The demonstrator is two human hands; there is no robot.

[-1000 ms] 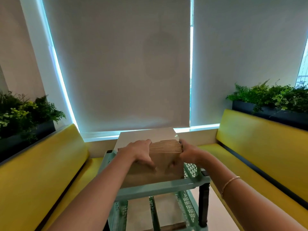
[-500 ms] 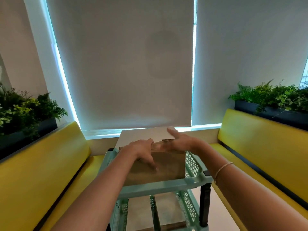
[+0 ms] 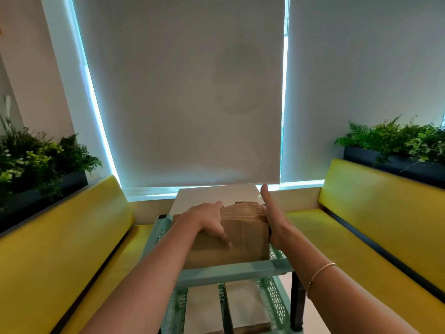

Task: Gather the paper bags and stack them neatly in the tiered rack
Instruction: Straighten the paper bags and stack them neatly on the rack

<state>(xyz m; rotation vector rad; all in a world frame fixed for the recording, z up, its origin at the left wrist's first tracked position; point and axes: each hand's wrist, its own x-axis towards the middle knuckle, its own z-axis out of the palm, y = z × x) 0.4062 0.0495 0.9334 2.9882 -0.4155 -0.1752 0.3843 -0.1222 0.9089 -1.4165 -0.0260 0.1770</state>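
Two grey roller blinds (image 3: 183, 92) cover the window wall, with bright light showing along their edges. Yellow benches (image 3: 375, 213) run along both sides of the alcove, each backed by a dark planter of green foliage (image 3: 395, 143). A pale worktop (image 3: 216, 196) extends from the window wall toward the viewer.

The mint-green tiered rack (image 3: 231, 271) stands at the near end of the worktop, with perforated side walls and a dark leg at its right corner. A lower tier is visible beneath the front rail.

The stack of brown paper bags (image 3: 243, 242) stands on edge in the top tier, folded edges facing up, its near face against the front rail.

The left hand (image 3: 209, 220) is draped over the top left of the stack, fingers curled over the top edge and thumb lying on the near face. The right hand (image 3: 272, 218) is flat and extended, fingers straight, palm pressed against the right side of the stack. A thin bracelet (image 3: 320, 273) circles the right wrist.
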